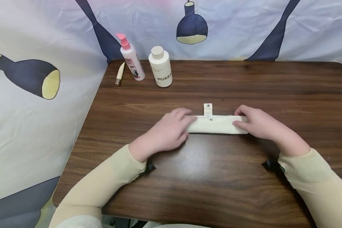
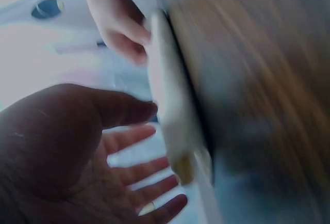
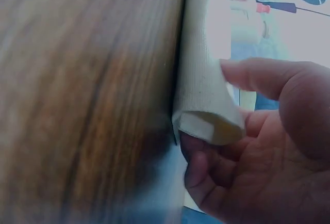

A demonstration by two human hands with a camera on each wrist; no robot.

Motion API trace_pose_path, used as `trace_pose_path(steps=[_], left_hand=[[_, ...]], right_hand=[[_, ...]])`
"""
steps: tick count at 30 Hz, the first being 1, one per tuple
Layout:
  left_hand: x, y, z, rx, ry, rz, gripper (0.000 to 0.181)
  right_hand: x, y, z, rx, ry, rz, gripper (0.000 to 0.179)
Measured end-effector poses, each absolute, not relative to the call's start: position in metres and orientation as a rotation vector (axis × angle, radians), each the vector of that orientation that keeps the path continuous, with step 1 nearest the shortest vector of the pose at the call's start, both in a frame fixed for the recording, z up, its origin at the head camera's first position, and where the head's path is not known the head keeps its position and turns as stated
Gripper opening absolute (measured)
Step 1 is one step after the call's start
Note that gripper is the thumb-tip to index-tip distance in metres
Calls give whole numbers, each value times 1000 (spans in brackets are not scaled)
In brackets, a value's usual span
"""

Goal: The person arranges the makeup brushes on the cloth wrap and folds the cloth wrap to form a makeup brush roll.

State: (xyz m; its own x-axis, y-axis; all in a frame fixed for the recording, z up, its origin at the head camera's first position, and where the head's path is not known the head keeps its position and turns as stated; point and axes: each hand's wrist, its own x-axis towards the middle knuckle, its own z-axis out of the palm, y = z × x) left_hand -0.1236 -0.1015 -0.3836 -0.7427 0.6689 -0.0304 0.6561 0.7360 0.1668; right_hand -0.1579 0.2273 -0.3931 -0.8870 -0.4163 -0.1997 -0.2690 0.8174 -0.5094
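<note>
A cream fabric roll [image 1: 213,126] lies lengthwise on the table, its short snap tab [image 1: 208,109] sticking out from the far edge. My right hand [image 1: 256,123] holds the right end, thumb on top and fingers curled behind; the right wrist view shows the hollow, open end of the roll [image 3: 206,69]. Over the left end is my left hand [image 1: 171,129], slightly blurred. In the left wrist view, that hand's fingers [image 2: 139,175] are spread and fairly straight, with the thumb at or very near the fabric; contact is unclear.
At the back left of the brown wooden table [image 1: 216,190] stand a white capped bottle [image 1: 161,68] and a white bottle with a pink pump [image 1: 133,61]. A small cream tapered item with a brown end [image 1: 120,74] lies beside them. A printed cloth [image 1: 231,31] hangs behind.
</note>
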Motion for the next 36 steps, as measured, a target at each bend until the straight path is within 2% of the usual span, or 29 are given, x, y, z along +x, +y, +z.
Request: trace_pose_path(steps=[3,7,14,21,33,36], left_hand=[[-112,-96,-387,1213,2702,76,69],[-107,-94,-389,1215,2609,-20,82],[-110,-95,-388,1193,2556,-19,86],[-104,-91,-390,1213,2621,-128,88],[-109,-90,-388,1241,2562,-37,90],[-109,-92,-389,1232,2561,-5,89]], right_hand=[[-156,226,-397,-533,2716,-693,31],[-152,222,-397,-607,2850,-645,20],[-140,215,-391,-716,2973,-476,4],[-141,211,-392,-762,2907,-507,11],[-153,208,-384,-702,2783,-529,9],[-163,196,-381,-661,2714,-690,18]])
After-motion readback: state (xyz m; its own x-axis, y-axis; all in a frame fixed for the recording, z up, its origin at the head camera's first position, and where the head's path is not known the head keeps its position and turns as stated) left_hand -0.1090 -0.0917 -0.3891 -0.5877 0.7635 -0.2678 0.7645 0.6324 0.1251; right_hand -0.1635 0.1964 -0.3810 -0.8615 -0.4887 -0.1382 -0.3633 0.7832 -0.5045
